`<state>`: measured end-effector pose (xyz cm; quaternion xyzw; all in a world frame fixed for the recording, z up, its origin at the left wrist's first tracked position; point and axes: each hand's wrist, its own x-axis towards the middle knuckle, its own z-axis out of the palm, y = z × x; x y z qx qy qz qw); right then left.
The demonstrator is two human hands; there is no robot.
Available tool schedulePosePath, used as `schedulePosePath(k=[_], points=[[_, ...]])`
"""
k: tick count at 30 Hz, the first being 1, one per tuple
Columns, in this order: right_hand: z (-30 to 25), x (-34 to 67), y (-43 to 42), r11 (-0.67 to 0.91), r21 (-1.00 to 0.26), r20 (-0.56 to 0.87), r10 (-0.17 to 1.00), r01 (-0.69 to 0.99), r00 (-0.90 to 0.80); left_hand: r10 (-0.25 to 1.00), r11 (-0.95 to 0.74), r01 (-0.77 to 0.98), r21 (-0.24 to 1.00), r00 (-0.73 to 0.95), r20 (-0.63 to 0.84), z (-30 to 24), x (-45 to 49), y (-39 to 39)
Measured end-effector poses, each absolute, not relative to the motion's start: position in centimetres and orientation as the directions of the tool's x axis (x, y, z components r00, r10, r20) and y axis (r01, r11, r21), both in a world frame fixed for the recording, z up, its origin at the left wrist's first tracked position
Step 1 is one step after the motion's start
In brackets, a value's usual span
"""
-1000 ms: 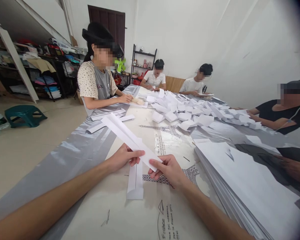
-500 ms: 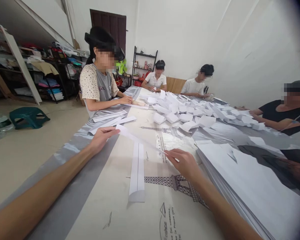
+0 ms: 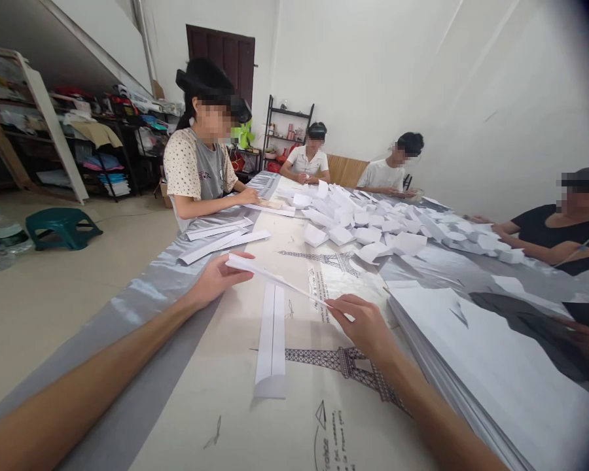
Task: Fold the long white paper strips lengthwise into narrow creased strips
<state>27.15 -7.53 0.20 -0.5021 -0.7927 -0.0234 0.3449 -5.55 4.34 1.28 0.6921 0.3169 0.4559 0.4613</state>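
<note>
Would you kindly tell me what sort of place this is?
Probably an informal workroom: a heap of folded white paper pieces and a thick stack of white paper sheets share the long grey cloth-covered table, and cluttered dark shelves stand at the left.

Strip [image 3: 277, 279], white paper, long, narrow, held by both ends, slanting from far left to near right, nearly edge-on toward right end, raised above table [image 3: 201, 386].
</note>
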Motion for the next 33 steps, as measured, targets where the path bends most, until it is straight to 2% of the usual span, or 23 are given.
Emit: schedulePosePath(k=[4,7,10,13,15,18,22,26,29,33], points=[[-0.1,27.2,-7.4,0.431,-0.368,0.536,0.822,0.824,-0.192,0.840,-0.376,-0.010,0.927,0.418,0.345,1.1,-6.4,4.8],[0.0,26.9,-7.3,0.372,-0.484,0.504,0.859,0.792,-0.096,0.822,-0.347,-0.009,0.938,0.478,0.309,0.8,-6.8,5.3],[0.4,26.4,-7.4,0.331,-0.707,0.433,0.901,0.626,0.013,0.876,-0.236,-0.072,0.969,0.416,0.244,0.6,-6.8,5.6],[1.1,25.6,-7.9,0.193,-0.893,0.231,0.972,0.406,0.047,0.936,-0.124,-0.197,0.972,0.301,0.181,0.5,-6.2,5.5],[1.2,24.9,-8.3,0.087,-0.957,0.100,0.994,0.275,0.034,0.963,-0.094,-0.257,0.962,0.221,0.154,0.6,-5.5,5.2],[1.0,23.7,-8.7,-0.007,-0.993,0.003,0.997,0.117,0.083,0.979,-0.052,-0.249,0.967,0.180,0.099,0.4,-4.0,4.0],[0.5,22.1,-9.0,-0.075,-0.997,-0.074,0.989,0.008,0.131,0.912,-0.095,-0.083,0.992,0.392,0.120,0.3,-1.5,1.2],[0.6,21.4,-9.3,-0.125,-0.991,-0.127,0.991,-0.057,0.046,0.811,-0.169,0.027,0.985,0.572,0.123,0.9,-0.2,-1.2],[0.9,21.2,-9.5,-0.149,-0.987,-0.148,0.989,-0.060,-0.025,0.778,-0.234,0.104,0.967,0.616,0.122,1.6,-0.2,-1.9],[1.3,20.7,-9.8,-0.113,-0.992,-0.108,0.989,-0.051,-0.097,0.765,-0.259,0.184,0.948,0.638,0.085,2.1,-0.4,-2.4]])
